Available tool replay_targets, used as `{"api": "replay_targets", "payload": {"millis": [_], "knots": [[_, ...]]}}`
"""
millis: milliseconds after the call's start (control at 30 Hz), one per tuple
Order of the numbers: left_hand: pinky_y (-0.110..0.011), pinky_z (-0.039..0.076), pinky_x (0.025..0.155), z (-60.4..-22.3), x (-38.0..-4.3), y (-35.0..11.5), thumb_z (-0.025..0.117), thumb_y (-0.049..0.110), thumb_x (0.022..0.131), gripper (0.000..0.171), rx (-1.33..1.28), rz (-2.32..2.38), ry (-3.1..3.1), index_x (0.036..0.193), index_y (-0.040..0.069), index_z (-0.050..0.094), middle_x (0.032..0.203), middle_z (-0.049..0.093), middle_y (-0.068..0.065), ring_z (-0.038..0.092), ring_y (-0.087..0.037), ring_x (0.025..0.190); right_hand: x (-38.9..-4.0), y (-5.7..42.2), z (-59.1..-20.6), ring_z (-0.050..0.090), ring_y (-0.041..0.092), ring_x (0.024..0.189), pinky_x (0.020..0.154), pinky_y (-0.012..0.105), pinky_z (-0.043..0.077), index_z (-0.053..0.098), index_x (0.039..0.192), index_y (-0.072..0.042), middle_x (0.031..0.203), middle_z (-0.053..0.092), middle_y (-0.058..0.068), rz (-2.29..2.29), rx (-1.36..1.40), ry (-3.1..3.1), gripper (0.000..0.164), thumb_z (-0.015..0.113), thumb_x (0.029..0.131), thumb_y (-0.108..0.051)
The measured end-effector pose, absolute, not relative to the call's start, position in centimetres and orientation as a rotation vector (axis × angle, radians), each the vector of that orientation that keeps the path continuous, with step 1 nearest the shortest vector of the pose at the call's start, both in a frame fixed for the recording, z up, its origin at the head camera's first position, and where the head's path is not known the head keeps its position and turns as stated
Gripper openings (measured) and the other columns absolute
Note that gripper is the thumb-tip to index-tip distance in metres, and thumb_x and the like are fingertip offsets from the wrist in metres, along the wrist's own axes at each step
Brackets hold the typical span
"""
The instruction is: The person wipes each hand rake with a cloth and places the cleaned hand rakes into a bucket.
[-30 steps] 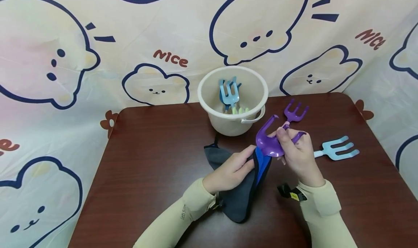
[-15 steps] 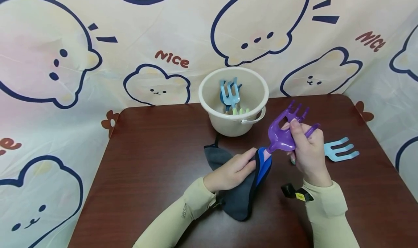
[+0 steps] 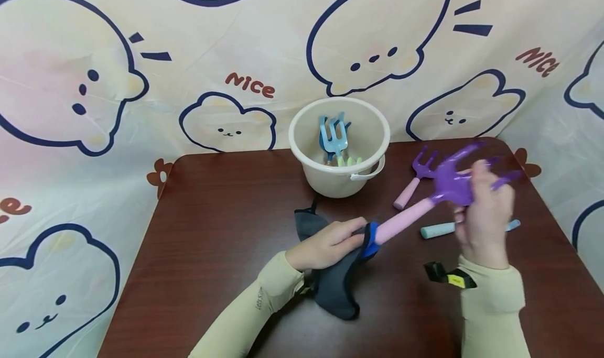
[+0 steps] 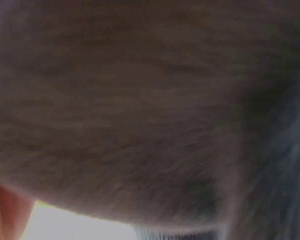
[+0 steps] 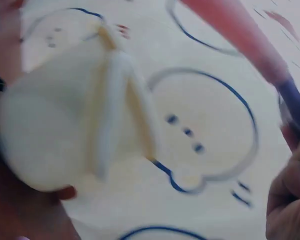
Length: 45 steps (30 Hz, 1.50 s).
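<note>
My right hand [image 3: 488, 216] grips a purple hand rake [image 3: 453, 186] by its tined head. The rake's pink handle slants down left, its end at the mouth of a dark grey cloth pouch [image 3: 332, 290] with blue lining. My left hand [image 3: 325, 245] holds that pouch near its mouth, above the table. In the right wrist view the rake's pink handle [image 5: 245, 42] crosses the upper right, with the right hand [image 5: 292, 195] at the edge. The left wrist view is dark and blurred, filled mostly by a near surface.
A cream bucket [image 3: 330, 182] at the back of the brown table [image 3: 212, 227] contains a light blue fork [image 3: 335, 140] and other tools. Right of it lies a purple fork [image 3: 408, 191] with a pink handle. A light blue fork [image 3: 437, 230] is partly hidden behind the right hand.
My right hand has moved right with the rake, drawing its pink handle out of the pouch. The left hand stays nearly still; the pouch mouth has narrowed. The purple fork's handle is uncovered.
</note>
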<state>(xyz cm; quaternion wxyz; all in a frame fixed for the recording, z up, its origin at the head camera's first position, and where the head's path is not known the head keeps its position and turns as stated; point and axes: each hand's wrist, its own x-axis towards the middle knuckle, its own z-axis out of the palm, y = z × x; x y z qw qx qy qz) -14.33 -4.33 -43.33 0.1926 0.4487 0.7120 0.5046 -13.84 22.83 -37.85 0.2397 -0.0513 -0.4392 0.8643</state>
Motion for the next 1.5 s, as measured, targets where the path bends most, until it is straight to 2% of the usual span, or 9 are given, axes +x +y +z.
{"api": "replay_targets", "payload": {"millis": [200,433,633,867,967,1067,1233,1367,1500], "knots": [[-0.018,0.037,0.057,-43.8,-14.5,-5.8,0.039,0.011,0.106,0.013,1.236,1.414,1.986,0.101,0.003,0.048,0.076,0.044,-0.005,0.046,-0.009,0.063,-14.6,26.6,-37.9,0.042,0.019,0.031,0.026,0.021,0.031,0.052,0.093,0.006,0.055,0.061,0.016,2.371,-0.207,-0.773,0.025,0.059,0.097,-0.018],[-0.018,0.037,0.055,-44.0,-14.4,-6.9,0.042,0.012,0.105,0.012,1.216,1.428,2.078,0.101,0.004,0.049,0.074,0.045,-0.005,0.046,-0.008,0.061,-15.6,25.4,-38.5,0.051,0.022,0.036,0.029,0.024,0.040,0.057,0.102,0.004,0.063,0.067,0.015,2.451,-0.243,-0.951,0.032,0.061,0.096,-0.026],[-0.017,0.036,0.055,-44.5,-14.2,-8.6,0.042,0.010,0.104,0.010,1.103,1.438,2.092,0.098,0.005,0.049,0.073,0.044,-0.003,0.044,-0.008,0.059,-16.4,23.8,-37.0,0.058,0.025,0.041,0.034,0.026,0.048,0.058,0.106,0.006,0.072,0.070,0.015,2.448,-0.108,-1.183,0.030,0.063,0.095,-0.022],[-0.017,0.037,0.056,-42.7,-13.6,-9.0,0.043,0.003,0.103,0.010,1.090,1.449,2.096,0.094,0.001,0.048,0.072,0.042,-0.004,0.043,-0.007,0.060,-21.0,19.9,-33.9,0.066,0.026,0.049,0.043,0.029,0.056,0.060,0.109,0.008,0.071,0.074,0.014,2.359,0.221,-1.516,0.029,0.059,0.097,-0.019],[-0.016,0.037,0.056,-42.0,-13.5,-8.9,0.043,0.003,0.102,0.010,1.109,1.437,2.095,0.094,0.001,0.048,0.071,0.042,-0.003,0.043,-0.005,0.059,-23.0,18.2,-33.4,0.068,0.023,0.053,0.049,0.027,0.058,0.062,0.109,0.006,0.072,0.074,0.009,2.208,0.299,-1.766,0.030,0.059,0.097,-0.022],[-0.016,0.036,0.057,-41.9,-13.4,-8.9,0.044,0.002,0.102,0.010,1.098,1.432,2.104,0.093,0.001,0.048,0.071,0.041,-0.002,0.043,-0.006,0.060,-24.9,16.6,-33.7,0.070,0.019,0.061,0.055,0.022,0.058,0.066,0.108,0.003,0.081,0.074,0.007,1.883,0.357,-2.172,0.035,0.061,0.096,-0.029],[-0.017,0.035,0.058,-42.0,-13.4,-8.9,0.043,0.003,0.102,0.010,1.091,1.428,2.087,0.094,0.001,0.049,0.072,0.042,-0.002,0.043,-0.007,0.061,-27.5,14.8,-34.5,0.070,0.020,0.072,0.056,0.015,0.056,0.071,0.105,-0.003,0.094,0.071,0.017,1.347,0.399,-2.718,0.039,0.062,0.094,-0.040],[-0.017,0.035,0.059,-42.0,-13.3,-8.7,0.043,0.003,0.103,0.010,1.090,1.420,2.068,0.095,0.000,0.049,0.073,0.042,-0.003,0.043,-0.007,0.062,-29.0,14.2,-34.3,0.070,0.024,0.080,0.059,0.017,0.057,0.068,0.111,-0.004,0.103,0.069,0.020,1.273,0.361,-2.933,0.037,0.062,0.095,-0.037],[-0.017,0.034,0.059,-42.1,-13.3,-8.8,0.044,0.003,0.102,0.010,1.085,1.422,2.082,0.094,0.001,0.049,0.072,0.042,-0.002,0.042,-0.007,0.061,-30.0,13.9,-34.2,0.071,0.025,0.081,0.058,0.015,0.056,0.064,0.111,-0.004,0.104,0.068,0.019,1.280,0.332,-2.953,0.036,0.061,0.095,-0.036]]}}
